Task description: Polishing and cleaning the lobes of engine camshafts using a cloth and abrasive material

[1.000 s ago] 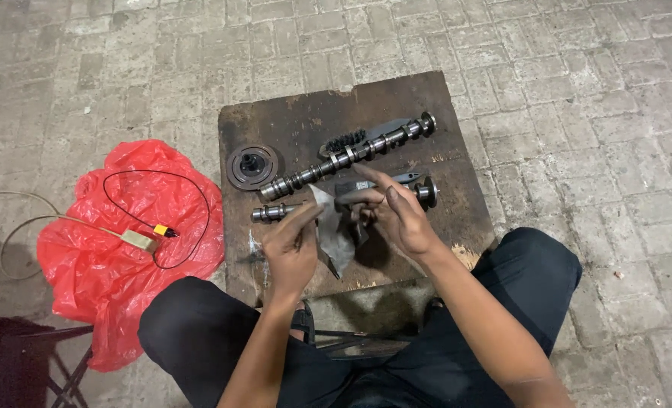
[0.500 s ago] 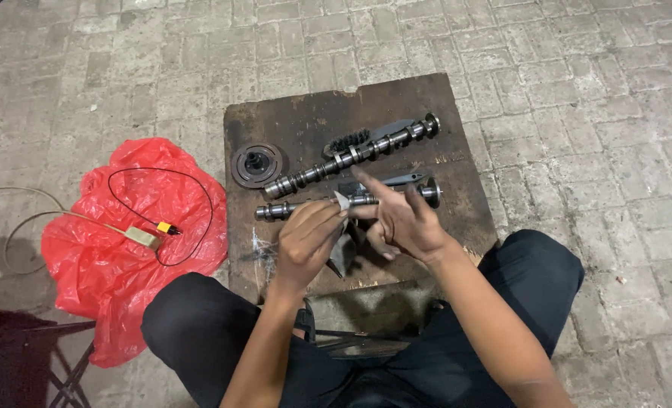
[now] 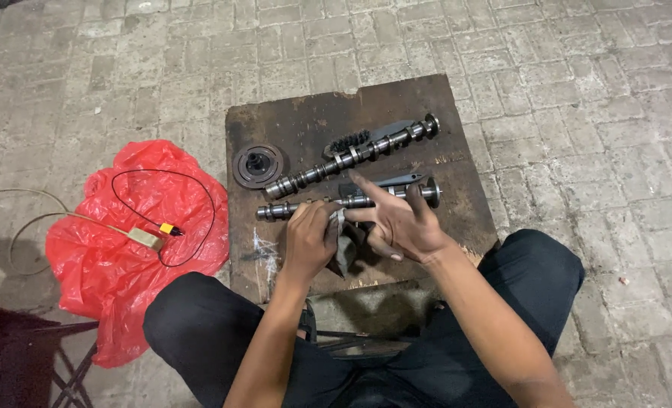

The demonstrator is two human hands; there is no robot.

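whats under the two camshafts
Both camshafts lie on a dark wooden board set on brick paving. The near one's middle is covered by the left hand, a grey rag and the right hand.

Both forearms reach up from the bottom of the frame, the left hand [image 3: 309, 238] curled closed (knuckles up), the right hand [image 3: 396, 219] spread open-fingered.

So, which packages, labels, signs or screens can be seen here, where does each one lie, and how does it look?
Crumpled red plastic bag: on the paving, left of the dark wooden board; shiny and wrinkled, serving as wrapping.
Small pale rectangular box: lying on that bag, joined to a thin black cable with a yellow tip.
No labels, signs or screens are visible.
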